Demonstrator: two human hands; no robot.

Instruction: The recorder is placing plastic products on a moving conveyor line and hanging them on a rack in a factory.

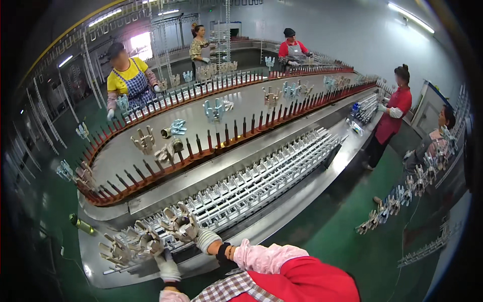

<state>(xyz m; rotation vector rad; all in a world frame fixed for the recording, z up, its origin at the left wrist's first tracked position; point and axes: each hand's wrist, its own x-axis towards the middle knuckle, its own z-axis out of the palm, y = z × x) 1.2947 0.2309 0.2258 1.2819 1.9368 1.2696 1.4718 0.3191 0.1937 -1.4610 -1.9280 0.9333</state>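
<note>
My left hand (168,269), in a whitish knit glove, is at the near left end of the bench. Its fingers are closed at the lower side of a brownish pronged metal holder (150,244) and partly hidden by it. To its right, my right hand (205,239), gloved in the same way, is closed on the side of another pronged metal holder (182,224). Further holders (114,251) of this kind sit left of my hands. Long silvery racks (251,189) with rows of small upright parts lie side by side beneath and beyond the holders.
An oval line of upright dark-tipped spindles (226,133) runs around a metal table (176,108) bearing loose holders. A green bottle (81,224) lies on the bench's left end. Several people work around the line. Holders (397,199) hang in a row at the right.
</note>
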